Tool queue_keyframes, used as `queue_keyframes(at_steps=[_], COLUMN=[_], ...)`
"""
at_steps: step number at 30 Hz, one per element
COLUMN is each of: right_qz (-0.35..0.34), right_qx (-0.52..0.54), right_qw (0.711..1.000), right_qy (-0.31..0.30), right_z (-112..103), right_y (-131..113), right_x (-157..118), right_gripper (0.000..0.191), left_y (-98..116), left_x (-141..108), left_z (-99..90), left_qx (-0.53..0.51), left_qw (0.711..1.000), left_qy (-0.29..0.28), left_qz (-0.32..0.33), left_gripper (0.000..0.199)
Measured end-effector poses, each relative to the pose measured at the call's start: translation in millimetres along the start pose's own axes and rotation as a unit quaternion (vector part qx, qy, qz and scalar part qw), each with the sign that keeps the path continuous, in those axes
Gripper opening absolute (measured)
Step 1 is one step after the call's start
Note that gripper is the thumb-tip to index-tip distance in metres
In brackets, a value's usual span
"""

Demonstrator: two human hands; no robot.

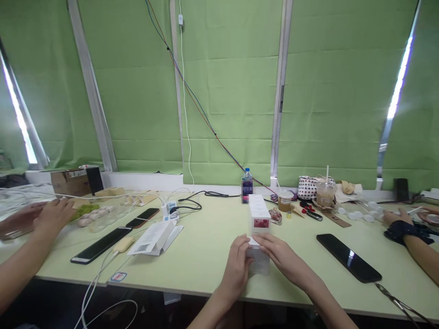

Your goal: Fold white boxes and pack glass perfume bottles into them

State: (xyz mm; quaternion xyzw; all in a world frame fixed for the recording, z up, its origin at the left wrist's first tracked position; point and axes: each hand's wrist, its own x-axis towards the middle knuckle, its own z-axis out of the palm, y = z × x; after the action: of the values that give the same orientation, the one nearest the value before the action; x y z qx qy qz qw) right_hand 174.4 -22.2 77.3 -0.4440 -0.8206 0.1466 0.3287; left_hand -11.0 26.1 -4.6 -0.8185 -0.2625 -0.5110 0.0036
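Note:
At the table's front edge, a small pale white box (259, 264) stands between my two hands. My left hand (236, 262) grips its left side with bent fingers. Against its top and right side lie the fingers of my right hand (284, 257), which hide part of the lid. Just behind it, a row of similar white boxes (259, 209) runs away from me. The nearest of these has a dark red picture on its front. Whether the held box touches that row, I cannot tell.
Behind the row stands a water bottle (247, 186). A glass ornament (275, 215) and a drink cup (284, 201) are to its right. One phone (349, 257) and pliers (394, 299) lie right, another phone (101, 245) left. Other people's hands (55, 214) work at both ends.

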Motion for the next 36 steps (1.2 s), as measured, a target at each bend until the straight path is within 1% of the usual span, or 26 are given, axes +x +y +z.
queue_keyframes(at_steps=[5,9,11,14,16,20,26,31,36], right_qz=[-0.012,-0.036,-0.050,-0.073,-0.089,-0.098,-0.083,-0.087,-0.085], right_qx=[-0.006,-0.002,-0.013,-0.061,-0.087,-0.093,-0.097,-0.122,-0.136], right_qw=[1.000,0.999,0.999,0.995,0.991,0.989,0.989,0.986,0.983], right_qy=[-0.012,0.005,0.013,0.039,0.056,0.063,0.074,0.073,0.083], right_z=[1.4,2.7,4.9,11.0,15.4,20.1,20.3,18.9,18.0], right_y=[10.2,8.5,9.1,16.9,24.3,33.0,33.2,29.7,23.2], right_x=[0.3,1.2,0.9,0.2,0.2,1.2,2.3,2.4,3.4], right_gripper=[0.040,0.045,0.048,0.049,0.047,0.045,0.043,0.045,0.043], left_y=[3.3,4.4,4.1,3.0,2.2,1.8,2.9,2.0,2.8], left_x=[4.7,6.0,4.4,0.3,-2.0,-2.6,-0.3,1.7,2.9], left_z=[-5.0,-6.0,-4.6,-1.4,0.4,1.2,0.4,0.1,-2.9], left_qx=[0.013,0.027,0.033,0.051,0.060,0.074,0.093,0.105,0.083], left_qw=[1.000,1.000,0.999,0.998,0.998,0.997,0.995,0.993,0.995], left_qy=[0.007,0.006,0.002,0.010,0.014,0.014,0.021,0.038,0.021], left_qz=[0.011,0.013,0.000,-0.022,-0.020,-0.012,-0.002,0.031,0.044], left_gripper=[0.034,0.033,0.033,0.033,0.034,0.034,0.032,0.032,0.034])
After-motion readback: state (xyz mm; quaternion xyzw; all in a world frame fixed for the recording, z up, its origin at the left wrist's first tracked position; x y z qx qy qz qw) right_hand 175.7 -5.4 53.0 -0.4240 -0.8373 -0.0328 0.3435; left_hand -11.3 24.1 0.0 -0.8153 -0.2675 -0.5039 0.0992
